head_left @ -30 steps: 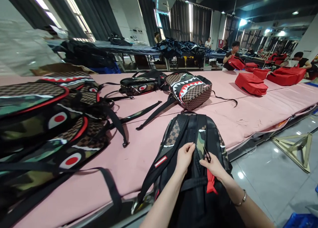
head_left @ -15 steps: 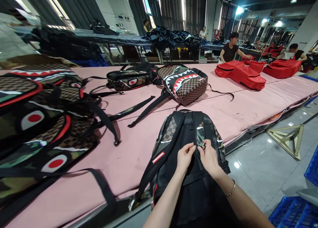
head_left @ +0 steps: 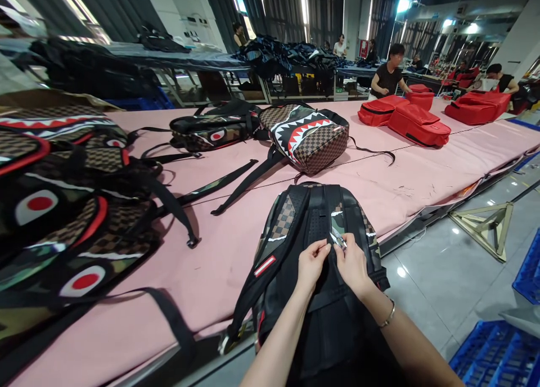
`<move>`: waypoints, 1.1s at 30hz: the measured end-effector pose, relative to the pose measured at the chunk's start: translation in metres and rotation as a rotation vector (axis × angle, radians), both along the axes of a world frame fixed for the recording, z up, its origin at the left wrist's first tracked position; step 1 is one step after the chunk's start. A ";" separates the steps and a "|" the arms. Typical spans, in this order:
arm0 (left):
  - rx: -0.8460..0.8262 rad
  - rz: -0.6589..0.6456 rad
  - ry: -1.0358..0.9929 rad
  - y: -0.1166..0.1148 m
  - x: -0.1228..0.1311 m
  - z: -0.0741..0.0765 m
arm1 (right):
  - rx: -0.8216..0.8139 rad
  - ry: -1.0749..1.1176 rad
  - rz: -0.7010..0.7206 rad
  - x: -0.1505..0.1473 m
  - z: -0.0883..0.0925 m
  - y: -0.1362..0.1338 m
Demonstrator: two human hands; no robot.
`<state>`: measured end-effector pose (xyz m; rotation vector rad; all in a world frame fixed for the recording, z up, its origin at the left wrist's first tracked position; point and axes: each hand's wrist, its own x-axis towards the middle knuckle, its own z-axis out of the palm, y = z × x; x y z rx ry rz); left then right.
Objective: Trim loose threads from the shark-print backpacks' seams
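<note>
A large black fabric backpack with brown checked panels and camouflage trim (head_left: 324, 305) is seen directly beneath the fingers of two bare hands, its strapped back turned up and its top pointed away from the wearer of the camera. By the right hand (head_left: 352, 263), a small pair of silver-coloured metal snips (head_left: 338, 239) is gripped, the fingers clamped on it and the blades aimed up and away over a black shoulder strap with a camouflage panel (head_left: 338, 221). Just left of those fingers, the thumb and forefinger of the left hand (head_left: 311, 264) are pinched together; whether anything thin is caught between them cannot be told. Below the right fingers, a silver-coloured metal bracelet (head_left: 388, 313) is worn at the wrist. Beyond the fingertips, a brown checked backpack printed with a toothed shark mouth (head_left: 312, 142) is laid on a long table covered in pink sheeting (head_left: 219, 263). Well to the left of the fingers, similar backpacks with red-and-white printed eyes (head_left: 84, 280) are heaped. Far off to the right, glossy red fabric bags (head_left: 419, 127) are spread before a person in a dark top (head_left: 387, 79).
</note>
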<state>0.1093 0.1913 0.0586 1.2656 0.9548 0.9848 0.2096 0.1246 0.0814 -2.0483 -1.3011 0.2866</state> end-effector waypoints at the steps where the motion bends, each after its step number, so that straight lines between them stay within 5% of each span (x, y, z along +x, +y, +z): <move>1: 0.005 -0.001 0.007 0.000 0.000 0.000 | 0.014 0.014 -0.007 -0.001 -0.001 0.001; 12: 0.180 -0.077 0.233 0.007 0.004 -0.004 | 0.311 0.357 -0.083 0.003 -0.008 0.020; 19: 0.518 -0.094 0.517 0.037 0.003 0.007 | 0.302 0.359 -0.066 0.008 -0.025 0.013; 25: 0.839 -0.289 0.803 0.056 0.000 0.027 | 0.289 0.327 -0.079 0.008 -0.030 0.014; 33: 1.024 -0.465 1.046 0.070 0.005 0.039 | 0.216 0.141 -0.023 0.009 -0.036 0.006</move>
